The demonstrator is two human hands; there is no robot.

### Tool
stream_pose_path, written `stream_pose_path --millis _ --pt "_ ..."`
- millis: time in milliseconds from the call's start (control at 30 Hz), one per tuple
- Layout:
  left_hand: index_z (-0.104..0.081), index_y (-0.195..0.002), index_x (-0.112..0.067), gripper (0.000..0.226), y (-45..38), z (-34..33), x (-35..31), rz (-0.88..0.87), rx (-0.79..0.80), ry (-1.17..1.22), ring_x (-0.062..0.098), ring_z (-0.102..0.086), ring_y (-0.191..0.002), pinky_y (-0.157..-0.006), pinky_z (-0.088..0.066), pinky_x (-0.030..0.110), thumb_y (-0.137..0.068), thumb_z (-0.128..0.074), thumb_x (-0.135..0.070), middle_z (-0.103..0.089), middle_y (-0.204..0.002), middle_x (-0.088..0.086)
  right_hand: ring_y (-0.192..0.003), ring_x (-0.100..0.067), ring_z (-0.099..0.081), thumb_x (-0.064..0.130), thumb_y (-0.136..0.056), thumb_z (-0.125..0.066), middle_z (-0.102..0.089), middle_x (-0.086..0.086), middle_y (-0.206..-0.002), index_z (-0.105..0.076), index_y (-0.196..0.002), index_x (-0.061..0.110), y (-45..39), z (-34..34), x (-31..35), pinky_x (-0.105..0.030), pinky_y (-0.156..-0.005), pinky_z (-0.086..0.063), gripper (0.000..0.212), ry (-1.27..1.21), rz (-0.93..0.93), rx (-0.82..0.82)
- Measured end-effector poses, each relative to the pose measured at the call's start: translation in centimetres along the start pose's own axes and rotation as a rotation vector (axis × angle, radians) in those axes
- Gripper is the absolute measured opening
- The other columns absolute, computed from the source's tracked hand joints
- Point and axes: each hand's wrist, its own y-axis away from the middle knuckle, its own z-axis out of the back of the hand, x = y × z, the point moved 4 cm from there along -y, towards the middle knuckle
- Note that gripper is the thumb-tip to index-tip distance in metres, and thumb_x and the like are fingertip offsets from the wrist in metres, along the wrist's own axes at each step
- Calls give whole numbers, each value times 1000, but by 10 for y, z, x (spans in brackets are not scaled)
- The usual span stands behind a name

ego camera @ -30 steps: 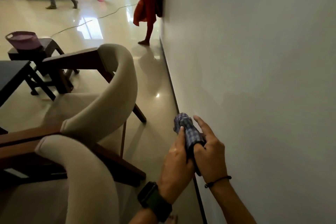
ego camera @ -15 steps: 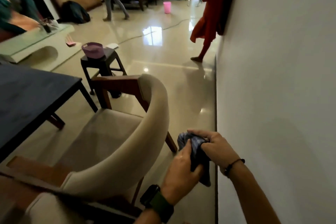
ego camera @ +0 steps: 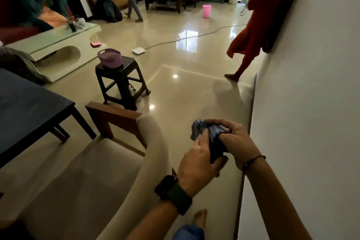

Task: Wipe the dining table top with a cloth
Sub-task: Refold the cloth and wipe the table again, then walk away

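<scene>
A bunched blue checked cloth [ego camera: 211,135] is held in front of me, between both hands, above the floor beside the wall. My left hand [ego camera: 198,159] grips its lower part, thumb and fingers curled round it. My right hand [ego camera: 232,138] pinches the upper part from the right. The dark dining table [ego camera: 29,111] stands at the left, well apart from the cloth; only one corner and a leg show.
A beige upholstered chair [ego camera: 93,161] with a wooden frame fills the lower left, between me and the table. A dark stool [ego camera: 121,82] carries a purple basin [ego camera: 109,58]. A white wall [ego camera: 311,84] runs along the right. A person in red [ego camera: 251,25] stands ahead; a cable [ego camera: 194,36] crosses the floor.
The view has swung up and left, bringing the table corner, stool and room into sight. Both hands kept hold of the cloth and my right hand's fingers shifted over its top.
</scene>
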Motion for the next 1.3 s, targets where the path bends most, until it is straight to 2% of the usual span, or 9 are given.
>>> stream_pose_path --millis 133,267,400,500,567,667,900,1100,1300 --pt "-10 -144 -19 78 -104 12 29 35 -95 -14 21 -48 -121 -99 -43 29 -85 -57 -36 -37 -144 6 -92 -16 -65 -19 -80 -44 -68 -1 -100 -66 -106 21 -99 -4 5 -22 -72 -56 52 -41 -11 24" --pt "-10 -144 -24 74 -204 31 48 89 -154 34 23 -56 -107 -84 -48 27 -86 -55 -28 -46 -137 5 -97 -18 -64 -18 -78 -48 -69 1 -102 -66 -104 29 -195 -6 18 -32 -80 -55 57 -24 -50 32" --pt "-13 -144 -23 65 -296 52 44 134 -155 137 24 -55 -109 -89 -48 30 -90 -48 -23 -48 -136 6 -96 -22 -66 -23 -76 -46 -72 -4 -100 -68 -102 24 -285 16 45 -42 -87 -53 58 -78 -103 62" --pt "-9 -145 -22 66 -350 57 43 183 -111 153 28 -49 -118 -94 -43 32 -90 -45 -22 -35 -147 6 -91 -24 -68 -26 -77 -44 -73 -6 -98 -68 -101 18 -341 29 56 -41 -83 -54 55 -127 -182 105" --pt "-2 -145 -20 69 -384 60 57 280 -85 117 27 -41 -128 -103 -37 30 -90 -44 -21 -21 -153 5 -87 -27 -66 -28 -77 -43 -72 -10 -97 -67 -101 14 -382 26 55 -48 -87 -49 54 -143 -251 162" --pt "5 -144 -18 73 -431 73 88 427 -86 48 25 -34 -134 -109 -31 29 -91 -44 -20 -12 -155 4 -85 -30 -65 -28 -77 -42 -73 -11 -91 -67 -100 10 -448 9 53 -49 -92 -46 51 -171 -340 226" --pt "-3 -145 -21 65 -546 154 157 616 -269 -77 28 -55 -108 -88 -42 32 -93 -42 -23 -54 -130 10 -88 -30 -65 -21 -79 -48 -74 -8 -89 -66 -106 15 -620 -60 69 -37 -79 -51 49 -158 -375 505" --pt "-10 -145 -25 63 -619 223 207 682 -475 -145 26 -59 -99 -83 -46 34 -92 -45 -25 -62 -119 9 -99 -24 -65 -12 -83 -53 -68 -6 -108 -62 -115 21 -727 -123 107 -31 -80 -54 46 -114 -366 749" --pt "-15 -142 -31 59 -700 284 283 742 -596 -137 18 -60 -100 -85 -48 26 -92 -47 -27 -63 -118 4 -102 -17 -59 18 -91 -55 -58 1 -112 -54 -119 29 -837 -195 123 -31 -79 -54 30 -16 -287 853"
